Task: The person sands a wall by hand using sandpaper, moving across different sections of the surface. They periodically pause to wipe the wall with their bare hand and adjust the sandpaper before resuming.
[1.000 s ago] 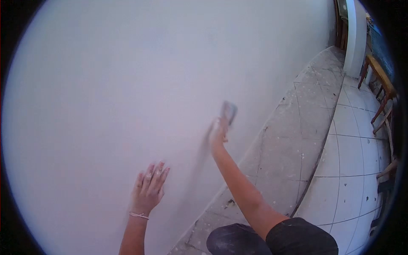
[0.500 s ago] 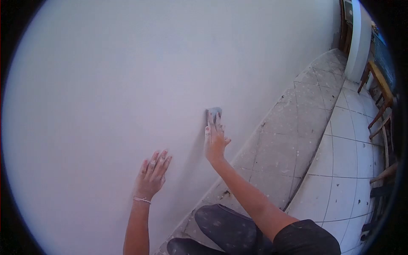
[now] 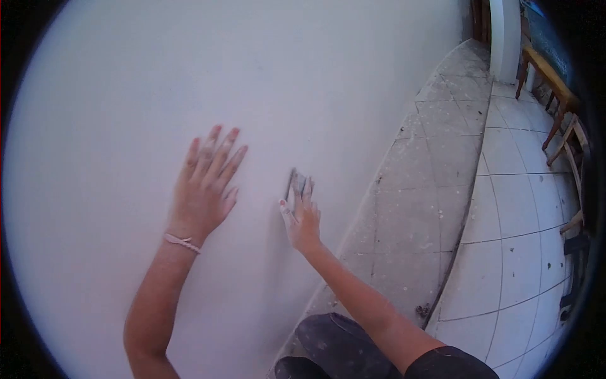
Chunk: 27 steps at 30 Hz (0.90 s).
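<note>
A pale, smooth wall fills the left and middle of the view. Low on it, my right hand presses a small grey piece of sandpaper against the surface, fingers laid over it and thumb out to the side. White dust coats the fingertips. My left hand is spread at the wall, up and to the left of the right one, holding nothing. A light braided bracelet circles that wrist.
Along the wall's foot runs a dusty, paint-spotted tiled strip, with paler floor tiles beyond its dark edge. My bent knees show at the bottom. A wooden bench and a white pillar stand at the right.
My left hand has moved up the wall with its fingers spreading wider. The right hand and sandpaper sit slightly lower and further left in view, and the camera view has shifted.
</note>
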Motion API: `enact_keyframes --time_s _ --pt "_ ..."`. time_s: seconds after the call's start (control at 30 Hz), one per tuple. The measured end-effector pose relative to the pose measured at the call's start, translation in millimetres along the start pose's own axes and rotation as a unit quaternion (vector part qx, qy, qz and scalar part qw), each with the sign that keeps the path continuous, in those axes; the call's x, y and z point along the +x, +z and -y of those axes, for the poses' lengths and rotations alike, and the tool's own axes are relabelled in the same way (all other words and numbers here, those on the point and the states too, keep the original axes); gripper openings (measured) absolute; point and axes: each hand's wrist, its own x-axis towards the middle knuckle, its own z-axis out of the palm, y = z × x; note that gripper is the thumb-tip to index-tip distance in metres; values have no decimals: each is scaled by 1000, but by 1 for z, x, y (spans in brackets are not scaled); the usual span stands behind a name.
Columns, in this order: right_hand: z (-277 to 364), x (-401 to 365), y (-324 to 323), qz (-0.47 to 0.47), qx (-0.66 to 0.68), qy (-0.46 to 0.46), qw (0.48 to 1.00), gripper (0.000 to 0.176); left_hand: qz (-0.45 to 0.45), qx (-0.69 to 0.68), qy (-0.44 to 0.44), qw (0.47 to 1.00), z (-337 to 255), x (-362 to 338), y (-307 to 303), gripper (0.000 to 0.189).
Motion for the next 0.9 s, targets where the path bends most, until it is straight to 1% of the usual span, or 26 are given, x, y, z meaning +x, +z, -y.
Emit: enact_keyframes --time_s 0.1,0.2,0.3,0.4,0.5,0.6,0.63,0.73,0.83,0.87,0.9 --pt "12 37 2 17 -57 89 994 60 -23 20 17 999 0 25 13 75" --pt "2 87 18 -102 -40 115 987 59 -15 13 10 1000 -6 25 19 71" --pt "-15 127 25 -189 -37 77 978 58 -6 15 14 1000 -5 27 16 69" --pt "-12 150 14 -150 60 148 976 59 -10 12 1 1000 -8 27 19 68" --pt "13 98 28 -168 47 84 981 60 -4 10 -1 1000 -10 29 21 68" --pt "10 80 35 -123 14 22 992 62 4 21 -8 1000 -11 32 19 68" --pt "22 97 24 -121 -13 78 990 63 11 21 -5 1000 -12 32 19 68" --pt "13 183 6 -168 56 202 963 65 30 21 3 999 -14 31 19 68" --pt "7 203 -3 -171 93 199 960 63 35 25 14 999 -12 32 21 68" --pt "13 183 0 -153 69 179 969 61 36 23 16 999 -12 31 21 68" --pt "25 144 10 -139 48 160 976 60 39 32 20 999 -11 31 21 68"
